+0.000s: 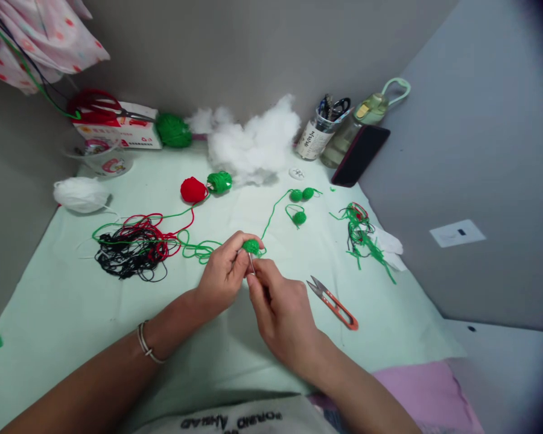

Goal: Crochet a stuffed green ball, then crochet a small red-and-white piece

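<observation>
My left hand (226, 271) pinches a small green crocheted piece (251, 246) between thumb and fingers near the middle of the table. In my right hand (285, 307) is a thin, pale crochet hook (252, 264), its tip end against the piece. The hook's far end is hidden in my fingers. Green yarn (203, 250) runs from the left side up to my left hand, and another green strand rises toward three small green crocheted balls (300, 217) behind my hands. Orange-handled thread snips (332, 303) lie to the right of my right hand.
Tangled black yarn (129, 250) lies left, with a red yarn ball (193, 190) and a white one (81, 194) behind. White stuffing (256, 141) sits at the back wall. A phone (361, 157) leans on a bottle (341, 144) beside a pen cup (314, 138). Yarn scraps (361, 232) lie right.
</observation>
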`<action>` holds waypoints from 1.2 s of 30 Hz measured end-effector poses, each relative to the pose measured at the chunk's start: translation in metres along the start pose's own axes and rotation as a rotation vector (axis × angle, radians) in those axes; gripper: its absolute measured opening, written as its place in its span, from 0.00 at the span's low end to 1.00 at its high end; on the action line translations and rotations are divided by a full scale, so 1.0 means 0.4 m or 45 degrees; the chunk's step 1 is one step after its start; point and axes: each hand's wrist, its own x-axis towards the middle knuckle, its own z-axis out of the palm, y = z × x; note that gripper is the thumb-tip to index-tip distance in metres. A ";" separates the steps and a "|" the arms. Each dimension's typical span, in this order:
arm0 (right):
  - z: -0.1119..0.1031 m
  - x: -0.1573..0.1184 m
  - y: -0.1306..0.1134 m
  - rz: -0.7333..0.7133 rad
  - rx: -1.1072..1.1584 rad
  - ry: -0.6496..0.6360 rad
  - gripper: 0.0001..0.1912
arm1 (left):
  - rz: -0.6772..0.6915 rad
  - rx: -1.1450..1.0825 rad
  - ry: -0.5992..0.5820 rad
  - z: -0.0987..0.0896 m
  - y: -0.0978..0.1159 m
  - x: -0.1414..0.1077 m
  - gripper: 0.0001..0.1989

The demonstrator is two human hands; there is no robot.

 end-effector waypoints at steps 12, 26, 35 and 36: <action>-0.051 0.090 0.038 0.600 1.579 -0.687 0.10 | 0.329 0.436 0.095 -0.035 -0.047 0.025 0.12; -0.051 0.086 0.051 0.072 0.698 0.170 0.07 | -0.384 -0.775 0.047 -0.030 0.006 0.044 0.08; -0.017 0.116 0.074 0.012 0.308 0.288 0.06 | -0.428 -0.906 0.045 -0.006 0.004 0.038 0.07; -0.031 0.116 0.084 0.027 0.237 0.257 0.07 | -0.433 -0.901 0.066 -0.011 0.000 0.041 0.07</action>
